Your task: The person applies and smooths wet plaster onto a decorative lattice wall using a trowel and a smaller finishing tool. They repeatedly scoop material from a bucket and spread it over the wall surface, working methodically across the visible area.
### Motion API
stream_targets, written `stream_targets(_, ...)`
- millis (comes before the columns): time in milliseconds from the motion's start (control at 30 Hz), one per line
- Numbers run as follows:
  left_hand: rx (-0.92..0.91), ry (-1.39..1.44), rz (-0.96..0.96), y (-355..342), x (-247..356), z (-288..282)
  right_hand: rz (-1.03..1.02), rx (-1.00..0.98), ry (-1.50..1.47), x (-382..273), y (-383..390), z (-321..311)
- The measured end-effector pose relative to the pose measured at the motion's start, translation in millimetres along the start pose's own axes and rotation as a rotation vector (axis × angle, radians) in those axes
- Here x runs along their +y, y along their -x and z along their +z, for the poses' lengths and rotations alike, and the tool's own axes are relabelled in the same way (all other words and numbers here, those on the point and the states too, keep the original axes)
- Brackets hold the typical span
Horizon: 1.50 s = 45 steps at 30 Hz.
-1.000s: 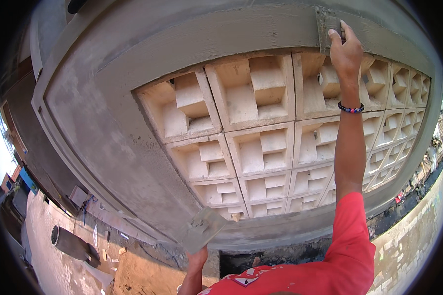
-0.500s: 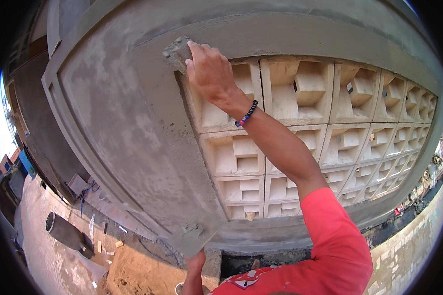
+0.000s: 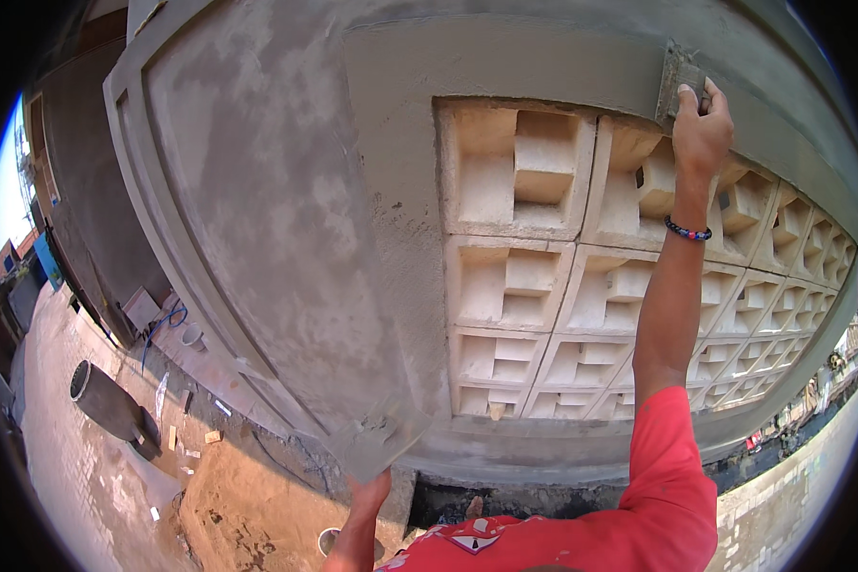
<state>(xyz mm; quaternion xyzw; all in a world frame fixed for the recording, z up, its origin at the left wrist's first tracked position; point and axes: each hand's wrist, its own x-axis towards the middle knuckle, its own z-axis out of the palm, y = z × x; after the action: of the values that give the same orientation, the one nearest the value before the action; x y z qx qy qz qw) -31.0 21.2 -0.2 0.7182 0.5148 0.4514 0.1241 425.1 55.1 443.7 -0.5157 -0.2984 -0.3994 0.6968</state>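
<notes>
My right hand (image 3: 703, 119), a beaded bracelet on its wrist, grips a grey trowel (image 3: 677, 86) against the wet plaster band (image 3: 543, 62) above a panel of pale square breeze blocks (image 3: 543, 195). The trowel stands roughly upright on that band, near the blocks' top edge. At the bottom, my left hand (image 3: 370, 488) is closed on the near edge of a flat square board (image 3: 377, 443), which carries a lump of grey mortar (image 3: 383, 427). The board is in front of the plastered wall (image 3: 248, 210), left of the blocks' lower left corner.
A dark cylindrical drum (image 3: 105, 400) stands on paving at lower left, near a sand patch (image 3: 248, 515). A small bucket (image 3: 193, 336) and blue hose (image 3: 173, 319) lie by the dark doorway (image 3: 91, 210). A dark trench (image 3: 453, 500) with rubble runs along the wall's foot.
My right hand and trowel swung left to the opening's top left corner, then came back right along the upper band. The view shifted, showing more left wall. My left hand still holds the board low.
</notes>
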Motion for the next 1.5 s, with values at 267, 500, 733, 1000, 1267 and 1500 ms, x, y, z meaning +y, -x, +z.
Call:
stream_targets(267,0.085,0.094,0.095,-2.9,-1.9,-8.7,-0.310,-0.262,-0.240,-129.4,120.5,101.3)
stream_targets(500,0.191,0.100,-0.021,19.7,-25.5,-13.2,-0.513,-0.679,-0.430,-199.3,208.1,147.5)
stream_targets(733,0.118,0.078,-0.231,31.7,-44.9,-23.0,-0.643,-0.583,-0.256,-198.0,94.9,126.6)
stream_targets(1000,0.163,0.090,-0.152,19.4,-24.3,-13.4,-1.139,-0.708,-0.045,-151.4,170.2,112.2)
stream_targets(1267,0.134,0.129,-0.068,25.2,-10.0,3.8,-1.035,-1.326,-0.203,-49.1,294.9,27.0)
stream_targets(1500,0.029,0.163,-0.188,13.2,11.8,5.6,0.895,-1.683,-1.058,-42.1,255.3,-11.2)
